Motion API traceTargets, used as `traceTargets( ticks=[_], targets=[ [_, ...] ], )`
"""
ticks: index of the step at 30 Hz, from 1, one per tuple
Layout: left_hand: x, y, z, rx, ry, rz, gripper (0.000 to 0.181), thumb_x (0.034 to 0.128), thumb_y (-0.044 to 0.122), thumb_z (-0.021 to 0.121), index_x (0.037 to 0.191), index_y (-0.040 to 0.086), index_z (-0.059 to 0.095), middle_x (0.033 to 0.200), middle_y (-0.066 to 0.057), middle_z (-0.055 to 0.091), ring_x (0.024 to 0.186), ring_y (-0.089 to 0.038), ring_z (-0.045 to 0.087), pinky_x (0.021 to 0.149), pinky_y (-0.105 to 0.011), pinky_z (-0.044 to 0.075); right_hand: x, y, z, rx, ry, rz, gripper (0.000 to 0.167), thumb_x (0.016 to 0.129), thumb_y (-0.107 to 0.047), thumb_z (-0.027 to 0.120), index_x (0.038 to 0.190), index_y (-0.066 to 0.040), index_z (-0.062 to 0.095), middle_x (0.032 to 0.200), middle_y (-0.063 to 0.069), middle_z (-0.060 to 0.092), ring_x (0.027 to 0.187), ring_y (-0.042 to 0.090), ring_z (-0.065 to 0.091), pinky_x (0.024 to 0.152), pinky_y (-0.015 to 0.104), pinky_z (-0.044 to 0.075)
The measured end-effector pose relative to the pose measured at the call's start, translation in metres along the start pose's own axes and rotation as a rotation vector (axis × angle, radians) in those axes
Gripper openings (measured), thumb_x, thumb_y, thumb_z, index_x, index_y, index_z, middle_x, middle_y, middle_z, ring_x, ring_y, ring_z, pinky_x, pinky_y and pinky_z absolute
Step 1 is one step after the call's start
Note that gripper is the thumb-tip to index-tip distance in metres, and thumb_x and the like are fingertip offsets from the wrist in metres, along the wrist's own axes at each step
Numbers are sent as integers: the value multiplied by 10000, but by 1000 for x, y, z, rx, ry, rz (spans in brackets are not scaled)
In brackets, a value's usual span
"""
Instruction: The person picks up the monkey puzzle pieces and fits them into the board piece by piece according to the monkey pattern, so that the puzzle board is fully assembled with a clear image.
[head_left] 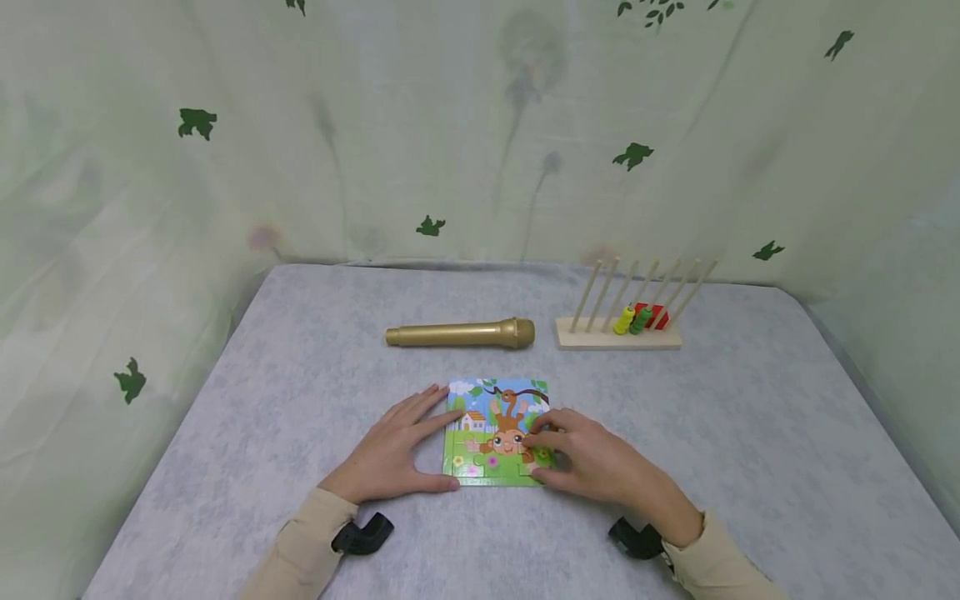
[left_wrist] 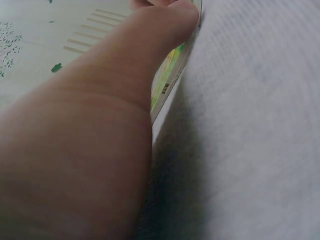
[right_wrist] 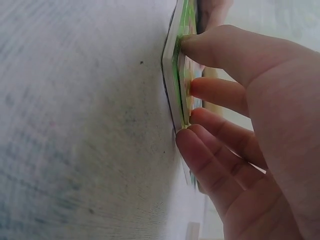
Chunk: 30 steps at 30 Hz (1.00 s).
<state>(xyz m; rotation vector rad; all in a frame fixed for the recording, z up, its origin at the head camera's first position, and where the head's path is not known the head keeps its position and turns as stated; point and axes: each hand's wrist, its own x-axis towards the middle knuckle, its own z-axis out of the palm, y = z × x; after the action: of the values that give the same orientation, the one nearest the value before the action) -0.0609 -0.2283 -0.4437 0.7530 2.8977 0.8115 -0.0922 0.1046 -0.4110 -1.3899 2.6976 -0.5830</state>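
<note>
A square jigsaw puzzle (head_left: 480,400) with a hanging monkey picture lies flat in front of me. My left hand (head_left: 397,450) rests on its left side, fingers spread and fairly straight, the thumb at the lower left corner. Over the puzzle's lower right part, my right hand (head_left: 588,454) pinches a puzzle piece (right_wrist: 182,75) between thumb and fingers. In the right wrist view that piece sits slightly raised above the board's rim (right_wrist: 170,60). The left wrist view shows mostly the thumb side of the left hand (left_wrist: 165,30) and a strip of the puzzle's edge (left_wrist: 167,90).
Behind the puzzle lies a gold toy microphone (head_left: 457,335). To its right stands a wooden peg rack (head_left: 585,340) with yellow beads (head_left: 624,320), green beads (head_left: 640,321) and red pieces (head_left: 652,315). A patterned curtain (head_left: 465,150) hangs behind the table (head_left: 300,350).
</note>
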Motion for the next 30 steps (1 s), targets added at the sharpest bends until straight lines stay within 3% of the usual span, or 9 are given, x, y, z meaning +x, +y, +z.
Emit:
traceTargets(
  ticks=[30],
  targets=[
    [0,1,0,-11,-3,5,976,763,779,731,1557,267,488,1709,-38,257,1579,-304,229,1228,-632,296,-8,2,4,24,24,-23,328,958,-354,752,1236,-181,753,1212,-65,680,1111,106,611,915,315,582]
  ],
)
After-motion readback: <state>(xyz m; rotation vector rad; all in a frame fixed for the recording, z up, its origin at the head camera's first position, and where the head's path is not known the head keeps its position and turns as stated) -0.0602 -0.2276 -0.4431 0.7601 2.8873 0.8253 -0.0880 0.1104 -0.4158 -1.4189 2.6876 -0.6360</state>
